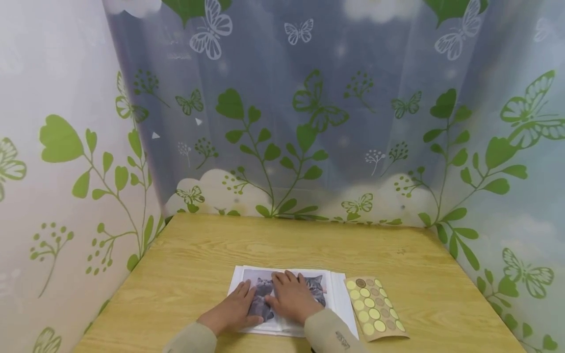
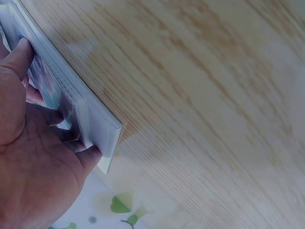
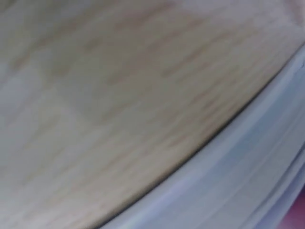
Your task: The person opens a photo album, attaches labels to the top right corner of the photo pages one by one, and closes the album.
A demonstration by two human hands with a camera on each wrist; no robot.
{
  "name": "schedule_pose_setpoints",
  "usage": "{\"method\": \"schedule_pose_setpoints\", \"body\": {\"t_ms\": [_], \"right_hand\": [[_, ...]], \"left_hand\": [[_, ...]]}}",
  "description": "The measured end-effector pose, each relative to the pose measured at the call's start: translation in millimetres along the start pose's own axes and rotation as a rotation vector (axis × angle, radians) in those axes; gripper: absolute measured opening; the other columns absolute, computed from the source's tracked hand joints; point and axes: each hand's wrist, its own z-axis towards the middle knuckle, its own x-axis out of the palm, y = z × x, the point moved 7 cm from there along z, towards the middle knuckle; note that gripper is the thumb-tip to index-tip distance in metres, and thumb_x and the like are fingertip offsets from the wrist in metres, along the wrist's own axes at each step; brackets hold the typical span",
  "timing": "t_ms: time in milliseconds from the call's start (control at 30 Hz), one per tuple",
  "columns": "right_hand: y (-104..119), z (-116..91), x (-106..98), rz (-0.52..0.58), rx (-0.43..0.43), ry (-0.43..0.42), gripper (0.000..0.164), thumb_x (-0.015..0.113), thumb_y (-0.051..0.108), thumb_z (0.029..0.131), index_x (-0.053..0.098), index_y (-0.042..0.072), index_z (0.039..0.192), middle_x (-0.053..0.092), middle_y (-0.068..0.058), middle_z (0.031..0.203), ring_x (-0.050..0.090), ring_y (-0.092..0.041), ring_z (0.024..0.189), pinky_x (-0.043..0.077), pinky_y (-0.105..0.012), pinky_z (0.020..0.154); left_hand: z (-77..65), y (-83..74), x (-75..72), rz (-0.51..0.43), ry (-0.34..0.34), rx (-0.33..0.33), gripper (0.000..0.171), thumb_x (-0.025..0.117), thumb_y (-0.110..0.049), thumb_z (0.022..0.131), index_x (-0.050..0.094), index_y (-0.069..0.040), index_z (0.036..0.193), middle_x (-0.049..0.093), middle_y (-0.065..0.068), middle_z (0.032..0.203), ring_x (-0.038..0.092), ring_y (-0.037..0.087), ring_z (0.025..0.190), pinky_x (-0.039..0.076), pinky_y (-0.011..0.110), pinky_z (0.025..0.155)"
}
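An open photo album (image 1: 340, 294) with white pages lies in front of me. A grey cat photo (image 1: 263, 283) shows on its left page and a tabby cat photo (image 1: 315, 284) on the right. My left hand (image 1: 231, 308) rests on the left page, fingers spread at the photo's edge. Over the middle of the album, my right hand (image 1: 295, 297) presses flat and covers part of both pictures. The left wrist view shows the left hand (image 2: 40, 162) against the thick stack of pages (image 2: 78, 112). Only the album's white edge (image 3: 209, 176) and a blurred pinkish corner appear in the right wrist view.
Right of the album lies a sheet of round stickers (image 1: 374, 308), yellow and brown. Both stand on a wood-grain table (image 1: 282, 245). Curtains (image 1: 282, 122) printed with green leaves and butterflies enclose the table at the back and both sides.
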Motion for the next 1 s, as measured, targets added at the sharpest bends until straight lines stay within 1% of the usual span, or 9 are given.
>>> {"method": "schedule_pose_setpoints", "body": {"t_ms": [133, 300, 433, 633, 800, 1000], "right_hand": [[-1.2, 3.7, 4.6, 0.003, 0.008, 0.034, 0.071, 0.040, 0.060, 0.100, 0.042, 0.009, 0.150, 0.041, -0.006, 0.154, 0.036, -0.033, 0.141, 0.027, -0.060, 0.113], [-1.1, 4.8, 7.4, 0.019, 0.028, 0.076, 0.076, 0.037, 0.062, 0.100, 0.037, 0.008, 0.153, 0.036, -0.009, 0.157, 0.031, -0.032, 0.144, 0.023, -0.060, 0.115], [0.4, 5.2, 4.6, 0.004, 0.027, 0.077, 0.078, 0.032, 0.064, 0.100, 0.037, 0.007, 0.153, 0.034, -0.010, 0.158, 0.028, -0.032, 0.145, 0.020, -0.060, 0.116], [0.1, 8.6, 1.1, -0.009, 0.018, 0.058, 0.077, 0.032, 0.065, 0.100, 0.040, 0.007, 0.151, 0.037, -0.010, 0.156, 0.026, -0.033, 0.146, 0.018, -0.060, 0.116], [0.5, 11.3, 0.6, -0.008, 0.015, 0.028, 0.075, 0.033, 0.063, 0.100, 0.044, 0.007, 0.149, 0.040, -0.010, 0.154, 0.029, -0.033, 0.145, 0.019, -0.060, 0.116], [1.7, 7.5, -1.3, 0.002, 0.034, 0.057, 0.075, 0.032, 0.063, 0.101, 0.042, 0.007, 0.150, 0.038, -0.009, 0.156, 0.029, -0.031, 0.145, 0.016, -0.058, 0.117]], "left_hand": [[-0.7, 1.1, 0.8, -0.006, 0.007, -0.009, 0.081, 0.069, -0.040, 0.091, 0.041, 0.018, 0.139, 0.030, 0.040, 0.148, 0.028, 0.053, 0.138, 0.027, 0.058, 0.113], [-0.4, 1.8, 2.5, 0.006, 0.011, 0.001, 0.081, 0.069, -0.041, 0.091, 0.041, 0.018, 0.139, 0.029, 0.040, 0.149, 0.028, 0.053, 0.139, 0.027, 0.057, 0.113], [0.3, 2.1, 2.0, 0.019, 0.013, 0.000, 0.081, 0.069, -0.041, 0.091, 0.041, 0.017, 0.140, 0.030, 0.039, 0.149, 0.028, 0.052, 0.139, 0.027, 0.057, 0.113], [1.1, 1.0, 0.8, 0.024, 0.010, -0.005, 0.081, 0.069, -0.041, 0.091, 0.041, 0.017, 0.140, 0.030, 0.039, 0.149, 0.028, 0.052, 0.139, 0.027, 0.056, 0.114], [1.0, 1.9, 0.8, 0.019, 0.009, -0.010, 0.081, 0.070, -0.041, 0.091, 0.041, 0.017, 0.140, 0.030, 0.039, 0.149, 0.028, 0.052, 0.139, 0.027, 0.056, 0.114], [2.3, 2.0, 0.8, 0.023, 0.018, -0.014, 0.081, 0.069, -0.041, 0.091, 0.041, 0.017, 0.140, 0.030, 0.039, 0.149, 0.028, 0.051, 0.139, 0.026, 0.056, 0.114]]}}
